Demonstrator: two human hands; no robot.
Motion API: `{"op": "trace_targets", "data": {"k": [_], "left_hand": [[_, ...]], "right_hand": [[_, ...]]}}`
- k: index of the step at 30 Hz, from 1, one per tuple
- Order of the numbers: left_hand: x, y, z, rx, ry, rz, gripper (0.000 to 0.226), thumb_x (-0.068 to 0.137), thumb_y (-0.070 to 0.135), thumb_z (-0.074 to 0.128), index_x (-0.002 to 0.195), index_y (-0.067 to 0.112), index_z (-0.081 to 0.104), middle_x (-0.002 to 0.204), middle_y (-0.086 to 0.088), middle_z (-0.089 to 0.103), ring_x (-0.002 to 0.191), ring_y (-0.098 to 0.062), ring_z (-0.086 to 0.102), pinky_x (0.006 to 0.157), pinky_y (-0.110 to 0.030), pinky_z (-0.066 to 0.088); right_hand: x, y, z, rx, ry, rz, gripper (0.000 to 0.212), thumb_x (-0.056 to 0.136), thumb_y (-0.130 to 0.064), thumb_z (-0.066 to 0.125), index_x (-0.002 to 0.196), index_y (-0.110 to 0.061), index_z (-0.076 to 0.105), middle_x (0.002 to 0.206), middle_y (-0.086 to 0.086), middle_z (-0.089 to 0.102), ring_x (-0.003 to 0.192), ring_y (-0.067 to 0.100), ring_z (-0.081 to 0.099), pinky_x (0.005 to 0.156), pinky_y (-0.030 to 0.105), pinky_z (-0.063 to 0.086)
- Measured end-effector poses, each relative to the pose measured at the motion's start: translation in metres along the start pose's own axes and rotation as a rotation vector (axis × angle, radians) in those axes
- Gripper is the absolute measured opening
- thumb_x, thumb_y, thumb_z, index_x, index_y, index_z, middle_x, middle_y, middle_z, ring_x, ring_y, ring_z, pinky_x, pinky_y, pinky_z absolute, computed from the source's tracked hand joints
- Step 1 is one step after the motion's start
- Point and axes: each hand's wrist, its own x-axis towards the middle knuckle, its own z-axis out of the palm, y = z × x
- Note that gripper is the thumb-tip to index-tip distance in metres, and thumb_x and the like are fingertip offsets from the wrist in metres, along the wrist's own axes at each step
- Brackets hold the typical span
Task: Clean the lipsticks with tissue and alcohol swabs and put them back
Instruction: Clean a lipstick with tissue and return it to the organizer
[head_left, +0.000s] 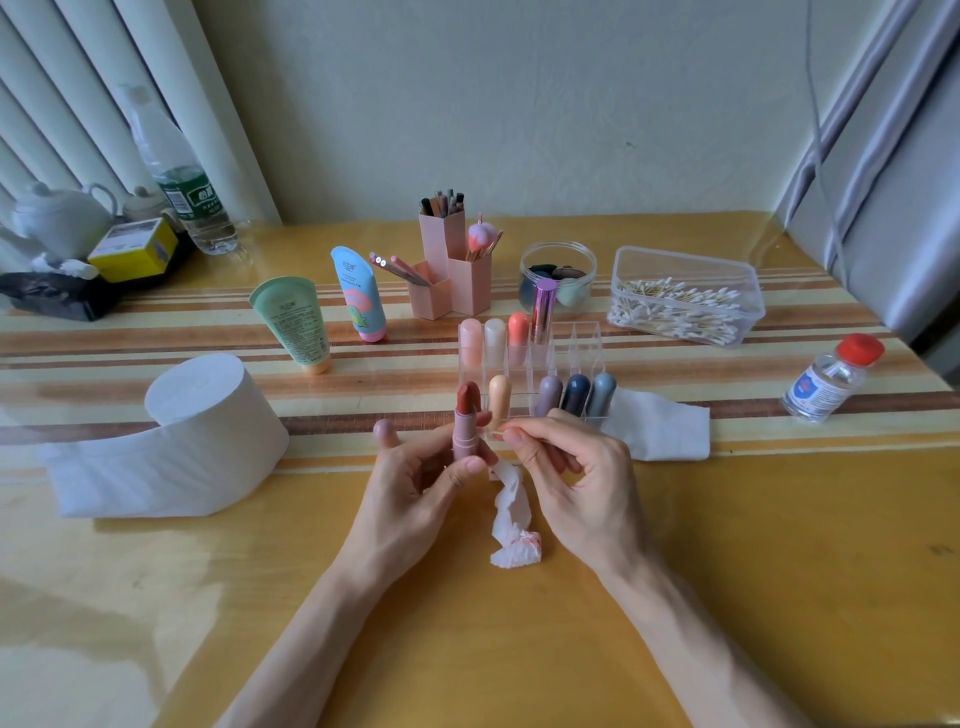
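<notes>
The left hand (415, 483) is gripping the lipstick (466, 421) upright. The right hand (566, 478) is pinching a swab (494, 431), pointing it leftward at the bullet.

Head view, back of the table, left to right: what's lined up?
teapot → water bottle → green tube → blue tube → pink brush holder → clear jar → cotton swab box → alcohol bottle

Back-left of worktop (779, 571): white teapot (60, 218), water bottle (182, 182), yellow box (132, 249), black bag (57, 296). Mid: green tube (293, 325) and blue tube (361, 293) standing cap-down, pink hexagonal holder (470, 283) with brushes and pencils, clear jar (558, 248) of makeup sponges.
</notes>
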Motion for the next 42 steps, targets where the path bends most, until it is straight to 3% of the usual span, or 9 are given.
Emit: {"op": "trace_targets", "data": {"k": [3,7,12,16,18,23,30,35,42], "left_hand": [[0.000,-0.001,0.001,-0.135,-0.010,-0.044,0.026,0.096,0.013,0.066,0.120,0.005,0.061,0.096,0.000,0.077,0.082,-0.015,0.071,0.071,-0.021,0.053],[-0.001,-0.003,0.001,-0.182,-0.010,-0.076,0.019,0.099,0.009,0.063,0.113,0.000,0.054,0.098,-0.013,0.075,0.074,-0.017,0.064,0.070,-0.030,0.053],[-0.002,-0.002,0.000,-0.127,-0.018,-0.061,0.017,0.107,0.019,0.054,0.115,0.008,0.064,0.085,-0.008,0.063,0.075,-0.031,0.058,0.068,-0.045,0.048],[-0.001,-0.004,-0.001,-0.083,-0.008,-0.080,0.037,0.100,0.038,0.065,0.114,0.004,0.066,0.099,-0.018,0.070,0.091,-0.048,0.064,0.081,-0.067,0.052],[-0.001,-0.005,-0.001,-0.058,0.004,-0.068,0.033,0.099,0.036,0.066,0.110,0.004,0.069,0.095,-0.016,0.071,0.086,-0.044,0.064,0.075,-0.064,0.052],[-0.001,-0.005,0.001,-0.145,-0.015,-0.069,0.025,0.099,0.012,0.065,0.121,0.002,0.057,0.096,-0.005,0.076,0.075,-0.011,0.067,0.069,-0.024,0.053],[-0.003,-0.004,0.000,-0.179,-0.033,-0.052,0.018,0.103,0.013,0.062,0.117,0.003,0.059,0.097,-0.002,0.069,0.064,-0.034,0.058,0.061,-0.052,0.053],[-0.002,-0.004,-0.004,0.049,0.176,-0.011,0.021,0.092,0.027,0.075,0.111,0.018,0.071,0.056,0.010,0.056,0.046,-0.009,0.041,0.048,-0.023,0.030],[0.004,-0.012,-0.023,0.289,0.430,-0.045,0.020,0.084,0.039,0.084,0.102,0.031,0.078,0.079,0.015,0.067,0.072,-0.016,0.055,0.066,-0.024,0.039]], "right_hand": [[0.000,0.000,-0.001,-0.019,0.002,-0.009,0.015,0.100,-0.015,0.072,0.111,-0.009,0.081,0.089,-0.009,0.074,0.081,0.013,0.073,0.069,0.023,0.056],[0.000,-0.001,-0.001,-0.027,-0.003,-0.003,0.015,0.100,-0.014,0.072,0.110,-0.008,0.081,0.087,-0.010,0.072,0.077,0.009,0.070,0.068,0.014,0.049],[0.000,-0.001,0.000,-0.026,0.003,-0.006,0.017,0.101,-0.020,0.070,0.111,-0.011,0.080,0.090,-0.005,0.075,0.082,0.016,0.073,0.067,0.033,0.060],[0.000,-0.002,0.000,-0.035,0.003,-0.022,0.017,0.100,-0.019,0.071,0.111,-0.011,0.080,0.093,-0.007,0.077,0.087,0.012,0.075,0.070,0.032,0.062],[0.000,-0.002,0.000,-0.046,0.006,-0.019,0.016,0.100,-0.019,0.071,0.111,-0.012,0.080,0.091,-0.008,0.076,0.083,0.012,0.073,0.068,0.027,0.059],[-0.001,0.000,0.000,-0.040,0.000,-0.005,0.016,0.100,-0.017,0.072,0.111,-0.010,0.081,0.092,-0.007,0.076,0.084,0.013,0.074,0.069,0.026,0.058],[0.000,-0.002,-0.001,-0.060,0.010,-0.011,0.016,0.100,-0.019,0.071,0.110,-0.010,0.080,0.090,-0.006,0.075,0.082,0.013,0.073,0.068,0.022,0.057],[0.002,-0.003,-0.001,-0.082,0.088,-0.003,0.017,0.100,-0.019,0.069,0.107,-0.008,0.081,0.091,-0.007,0.075,0.086,0.008,0.073,0.072,0.018,0.055],[0.002,0.000,-0.003,-0.089,0.172,0.016,0.017,0.101,-0.018,0.069,0.105,-0.006,0.080,0.090,-0.007,0.075,0.087,0.010,0.074,0.074,0.022,0.058]]}}
